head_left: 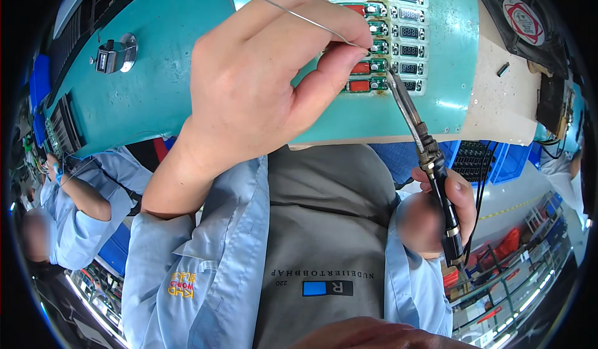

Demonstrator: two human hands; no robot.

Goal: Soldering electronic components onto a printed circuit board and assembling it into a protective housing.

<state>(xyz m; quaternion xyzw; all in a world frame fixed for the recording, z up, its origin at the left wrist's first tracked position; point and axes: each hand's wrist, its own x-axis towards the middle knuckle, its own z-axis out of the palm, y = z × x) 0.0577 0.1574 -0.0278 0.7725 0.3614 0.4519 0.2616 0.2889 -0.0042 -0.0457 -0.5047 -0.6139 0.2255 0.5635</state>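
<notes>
Between the thumb and forefinger of my left hand (255,81) is pinched a thin strand of solder wire (280,7), its end reaching the boards. My right hand (458,202) grips a black-handled soldering iron (430,152). The iron's tip meets or nearly meets one of the small green circuit boards (377,66), close to the wire's end; exact contact I cannot make out. Several such boards lie in a column, each with a red component and a white part. Beside them runs a column of small black digit displays (409,50). My left hand covers part of the boards.
A metal tally counter (111,57) lies on the green mat (156,12) at left. At far right stands a black fan (523,22), with a small dark part (503,69) nearby. Blue crates (507,162) sit below the table edge. Another person (87,205) works at left.
</notes>
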